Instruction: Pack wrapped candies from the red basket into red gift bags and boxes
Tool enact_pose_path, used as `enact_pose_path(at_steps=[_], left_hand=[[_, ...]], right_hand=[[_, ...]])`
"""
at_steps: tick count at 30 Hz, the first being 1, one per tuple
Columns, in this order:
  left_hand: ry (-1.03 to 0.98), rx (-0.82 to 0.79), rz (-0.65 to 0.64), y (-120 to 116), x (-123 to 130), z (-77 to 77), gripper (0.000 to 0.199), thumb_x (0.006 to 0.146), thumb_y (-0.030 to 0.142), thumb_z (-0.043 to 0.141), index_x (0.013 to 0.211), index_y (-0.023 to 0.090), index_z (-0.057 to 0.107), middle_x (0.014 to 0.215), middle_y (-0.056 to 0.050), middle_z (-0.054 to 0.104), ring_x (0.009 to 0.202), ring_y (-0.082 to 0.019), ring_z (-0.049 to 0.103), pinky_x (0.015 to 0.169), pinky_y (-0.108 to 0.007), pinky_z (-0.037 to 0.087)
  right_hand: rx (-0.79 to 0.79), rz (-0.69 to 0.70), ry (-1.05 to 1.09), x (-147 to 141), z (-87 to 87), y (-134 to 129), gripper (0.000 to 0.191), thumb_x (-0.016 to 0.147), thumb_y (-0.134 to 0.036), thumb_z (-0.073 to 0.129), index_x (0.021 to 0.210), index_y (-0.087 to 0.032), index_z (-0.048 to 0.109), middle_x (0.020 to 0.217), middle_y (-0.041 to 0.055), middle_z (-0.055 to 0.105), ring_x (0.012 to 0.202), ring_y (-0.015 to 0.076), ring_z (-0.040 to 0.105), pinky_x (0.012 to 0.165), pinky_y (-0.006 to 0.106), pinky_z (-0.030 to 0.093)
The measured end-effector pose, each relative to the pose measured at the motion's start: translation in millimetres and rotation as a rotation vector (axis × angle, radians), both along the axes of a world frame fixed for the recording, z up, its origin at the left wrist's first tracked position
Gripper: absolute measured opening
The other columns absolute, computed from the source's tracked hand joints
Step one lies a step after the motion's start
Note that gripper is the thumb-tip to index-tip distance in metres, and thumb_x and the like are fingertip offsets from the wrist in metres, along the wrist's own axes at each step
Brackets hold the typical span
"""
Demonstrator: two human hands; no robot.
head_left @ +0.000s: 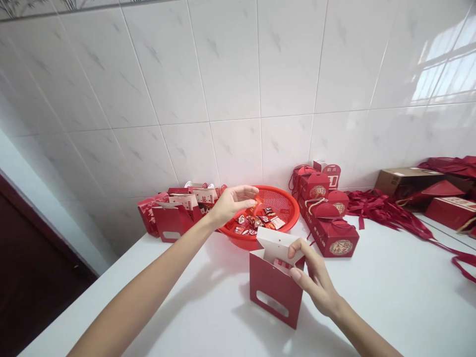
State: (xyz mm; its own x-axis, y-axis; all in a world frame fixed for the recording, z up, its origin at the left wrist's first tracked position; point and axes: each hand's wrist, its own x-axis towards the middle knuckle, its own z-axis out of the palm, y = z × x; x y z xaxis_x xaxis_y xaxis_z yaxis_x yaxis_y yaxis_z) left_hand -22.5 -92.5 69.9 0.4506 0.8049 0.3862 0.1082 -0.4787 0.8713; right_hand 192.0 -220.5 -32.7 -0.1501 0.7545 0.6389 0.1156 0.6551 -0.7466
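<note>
A red paper box (pixel 275 292) with a cut-out window stands upright on the white table, its top open and something pink and white inside. My right hand (pixel 314 277) grips the box's right upper edge between thumb and fingers. Over the left rim of a red plastic basket (pixel 288 203) my left hand (pixel 232 203) is raised, thumb and fingers curled toward each other. A small red wrapped item (pixel 257 204) shows at its fingertips. Wrapped sweets (pixel 256 222) lie in the basket, just behind the box.
Red bags (pixel 171 223) stand at the back left. Right of the basket are red gift boxes (pixel 334 238) with cord handles, then dark red ribbons (pixel 390 215) and a brown cardboard box (pixel 397 181). A tiled wall (pixel 238 148) rises behind the white table (pixel 197 307).
</note>
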Motion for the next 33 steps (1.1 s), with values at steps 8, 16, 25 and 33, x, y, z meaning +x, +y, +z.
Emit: enact_pose_path(at_steps=[8, 16, 25, 33], left_hand=[[0.152, -0.068, -0.29, -75.9, 19.8, 5.0, 0.026, 0.082, 0.024, 0.07, 0.107, 0.018, 0.07, 0.103, -0.008, 0.073, 0.098, -0.022, 0.069, 0.087, -0.038, 0.056], [0.397, 0.106, -0.157, -86.1, -3.5, -8.4, 0.061, 0.075, 0.028, 0.079, 0.132, 0.029, 0.057, 0.147, -0.009, 0.048, 0.138, -0.03, 0.042, 0.113, -0.049, 0.037], [0.221, -0.053, -0.052, -93.3, -21.1, -40.6, 0.061, 0.083, 0.029, 0.072, 0.139, 0.022, 0.048, 0.116, -0.008, 0.069, 0.103, -0.023, 0.066, 0.095, -0.04, 0.052], [0.272, 0.285, 0.096, -100.5, -29.4, -58.8, 0.033, 0.093, 0.026, 0.061, 0.125, 0.023, 0.059, 0.12, -0.006, 0.068, 0.112, -0.021, 0.061, 0.098, -0.035, 0.049]], right_hand=[[0.014, -0.014, -0.013, 0.8, 0.8, -0.4, 0.03, 0.093, -0.051, 0.052, 0.087, -0.022, 0.049, 0.08, -0.0006, 0.046, 0.067, 0.015, 0.042, 0.058, 0.028, 0.034], [0.018, -0.022, -0.021, 1.9, -1.2, 0.9, 0.029, 0.094, -0.05, 0.051, 0.088, -0.022, 0.049, 0.08, -0.0009, 0.048, 0.067, 0.015, 0.044, 0.059, 0.028, 0.036], [0.21, -0.168, -0.001, 3.2, -14.9, 6.7, 0.042, 0.098, -0.044, 0.052, 0.136, -0.026, 0.046, 0.122, 0.0102, 0.058, 0.106, 0.0236, 0.059, 0.088, 0.036, 0.05], [0.098, -0.191, -0.068, -1.3, -16.0, 9.5, 0.018, 0.095, -0.029, 0.059, 0.113, -0.026, 0.062, 0.096, 0.0029, 0.067, 0.086, 0.0175, 0.063, 0.078, 0.027, 0.053]])
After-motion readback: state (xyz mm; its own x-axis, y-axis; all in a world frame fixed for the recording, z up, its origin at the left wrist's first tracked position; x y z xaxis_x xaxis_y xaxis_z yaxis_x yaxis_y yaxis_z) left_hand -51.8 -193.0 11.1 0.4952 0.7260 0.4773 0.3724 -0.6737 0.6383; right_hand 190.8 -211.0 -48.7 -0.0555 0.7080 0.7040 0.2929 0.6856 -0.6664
